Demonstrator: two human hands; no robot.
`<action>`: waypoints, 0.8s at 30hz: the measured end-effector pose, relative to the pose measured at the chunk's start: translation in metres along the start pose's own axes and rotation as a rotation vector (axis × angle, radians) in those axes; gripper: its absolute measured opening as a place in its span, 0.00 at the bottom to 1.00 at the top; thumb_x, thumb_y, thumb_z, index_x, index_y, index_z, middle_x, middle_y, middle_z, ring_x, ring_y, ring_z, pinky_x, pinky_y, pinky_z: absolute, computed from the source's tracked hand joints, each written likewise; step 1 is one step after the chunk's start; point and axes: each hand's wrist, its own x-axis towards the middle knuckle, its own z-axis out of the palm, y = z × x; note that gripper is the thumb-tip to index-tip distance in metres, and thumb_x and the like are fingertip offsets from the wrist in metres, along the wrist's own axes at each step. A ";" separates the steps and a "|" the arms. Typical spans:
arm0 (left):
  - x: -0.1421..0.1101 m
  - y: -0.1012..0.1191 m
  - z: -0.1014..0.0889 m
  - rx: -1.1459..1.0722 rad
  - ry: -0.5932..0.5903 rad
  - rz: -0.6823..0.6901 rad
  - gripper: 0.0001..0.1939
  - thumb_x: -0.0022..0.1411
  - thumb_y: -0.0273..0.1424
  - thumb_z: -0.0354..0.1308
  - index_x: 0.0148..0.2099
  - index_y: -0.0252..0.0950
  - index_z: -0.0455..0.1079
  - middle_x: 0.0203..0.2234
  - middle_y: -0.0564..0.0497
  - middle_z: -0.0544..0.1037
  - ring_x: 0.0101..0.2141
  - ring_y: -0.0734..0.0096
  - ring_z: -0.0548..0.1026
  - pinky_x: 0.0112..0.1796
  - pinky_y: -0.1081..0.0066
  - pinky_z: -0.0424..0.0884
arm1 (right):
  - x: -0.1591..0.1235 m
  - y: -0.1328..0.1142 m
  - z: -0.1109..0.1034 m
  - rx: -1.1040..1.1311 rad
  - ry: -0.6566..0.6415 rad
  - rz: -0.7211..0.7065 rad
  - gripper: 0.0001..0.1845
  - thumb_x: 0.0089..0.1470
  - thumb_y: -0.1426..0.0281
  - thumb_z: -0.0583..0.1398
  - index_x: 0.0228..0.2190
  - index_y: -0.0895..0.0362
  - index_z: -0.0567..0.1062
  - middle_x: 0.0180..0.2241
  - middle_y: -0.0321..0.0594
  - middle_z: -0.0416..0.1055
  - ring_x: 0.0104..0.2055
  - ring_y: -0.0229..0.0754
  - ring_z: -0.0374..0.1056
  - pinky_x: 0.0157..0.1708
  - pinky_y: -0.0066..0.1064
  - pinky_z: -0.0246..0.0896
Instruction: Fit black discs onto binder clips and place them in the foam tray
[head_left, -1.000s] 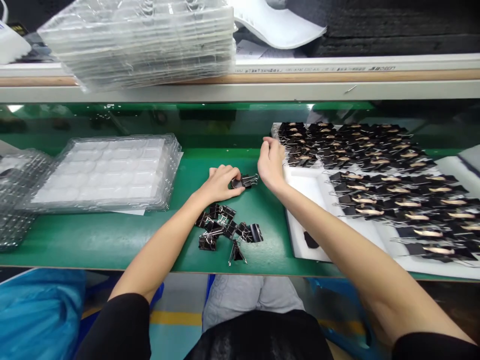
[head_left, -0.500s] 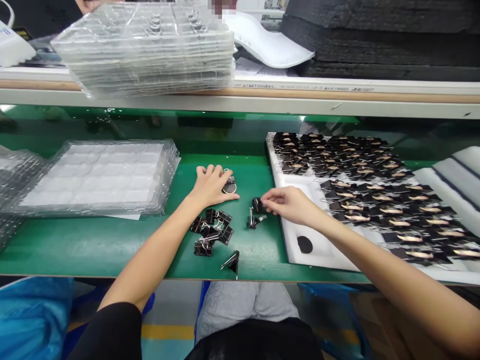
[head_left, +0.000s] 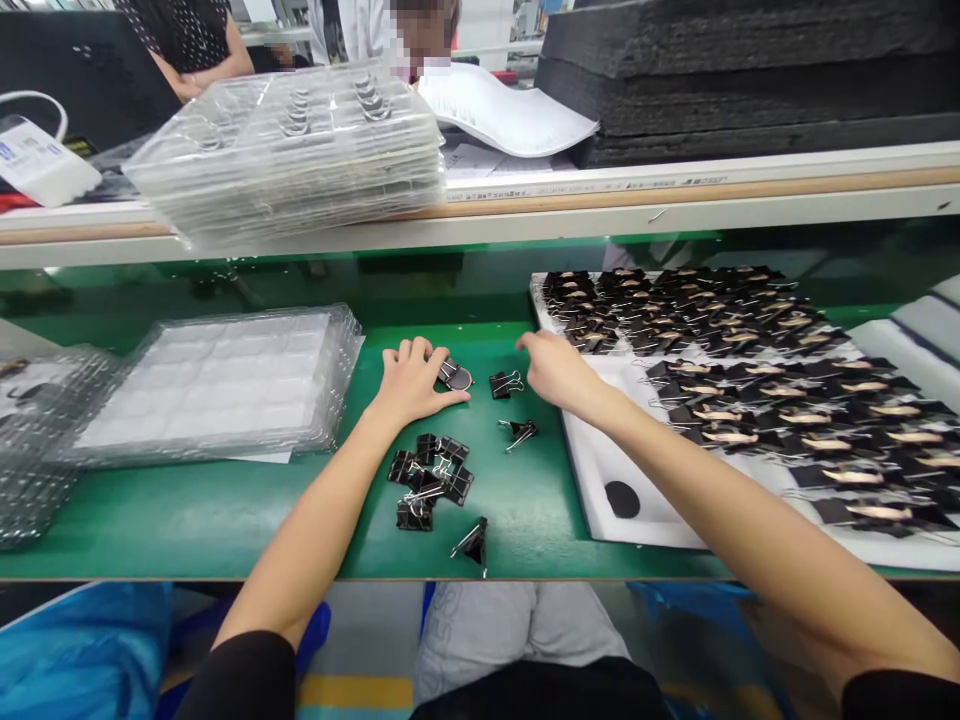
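My left hand [head_left: 411, 382] lies on the green bench [head_left: 187, 510], with thumb and index finger closed around a black disc with a binder clip on it [head_left: 454, 376]. Just to its right, my right hand [head_left: 553, 371] hovers with loose fingers and nothing in them. It is nearest to a single black binder clip [head_left: 506, 383]. A second loose clip [head_left: 518, 430] lies below that one. A small pile of clips [head_left: 427, 475] sits beside my left forearm. One more clip [head_left: 472, 541] lies near the front edge.
A white foam tray [head_left: 600, 470] on the right holds rows of clipped black parts [head_left: 750, 390] and one bare disc [head_left: 621, 498]. Clear blister trays [head_left: 217, 375] lie at the left. More clear trays [head_left: 292, 150] and black foam [head_left: 750, 70] sit on the shelf. A person [head_left: 195, 40] stands behind.
My right hand let go of a clip and moved up toward the tray's corner. Two clips now lie loose between my hands. My left hand has barely moved.
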 end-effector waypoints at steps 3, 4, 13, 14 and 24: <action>0.001 -0.008 -0.002 -0.085 -0.069 0.108 0.35 0.66 0.55 0.57 0.67 0.42 0.63 0.65 0.37 0.65 0.61 0.40 0.62 0.55 0.49 0.59 | 0.011 -0.004 0.005 0.169 0.152 -0.084 0.24 0.61 0.77 0.49 0.56 0.63 0.72 0.53 0.58 0.72 0.55 0.56 0.68 0.56 0.44 0.63; 0.001 -0.012 -0.003 -0.121 -0.107 0.143 0.32 0.70 0.52 0.54 0.69 0.43 0.62 0.65 0.39 0.66 0.61 0.43 0.63 0.55 0.50 0.59 | 0.016 -0.007 0.010 0.209 0.179 -0.088 0.24 0.64 0.73 0.47 0.57 0.62 0.71 0.54 0.58 0.71 0.57 0.56 0.66 0.57 0.46 0.61; 0.004 -0.018 0.006 -0.246 -0.096 0.103 0.33 0.67 0.50 0.60 0.68 0.41 0.63 0.56 0.43 0.74 0.54 0.50 0.70 0.54 0.53 0.65 | 0.059 -0.037 0.050 0.389 0.153 0.269 0.27 0.69 0.55 0.44 0.58 0.53 0.69 0.59 0.55 0.65 0.64 0.61 0.56 0.62 0.60 0.51; 0.005 -0.020 0.006 -0.303 -0.090 0.097 0.33 0.68 0.48 0.59 0.69 0.42 0.61 0.56 0.43 0.74 0.54 0.52 0.71 0.55 0.54 0.65 | 0.063 -0.037 0.047 0.419 0.149 0.294 0.27 0.70 0.54 0.43 0.58 0.52 0.70 0.59 0.54 0.65 0.63 0.60 0.57 0.62 0.59 0.51; 0.007 -0.031 0.007 -0.352 -0.035 0.106 0.19 0.72 0.44 0.53 0.54 0.38 0.74 0.43 0.46 0.79 0.46 0.60 0.75 0.51 0.61 0.67 | 0.071 -0.017 0.054 0.159 0.215 0.171 0.26 0.70 0.62 0.44 0.60 0.60 0.66 0.58 0.59 0.64 0.63 0.62 0.54 0.60 0.57 0.50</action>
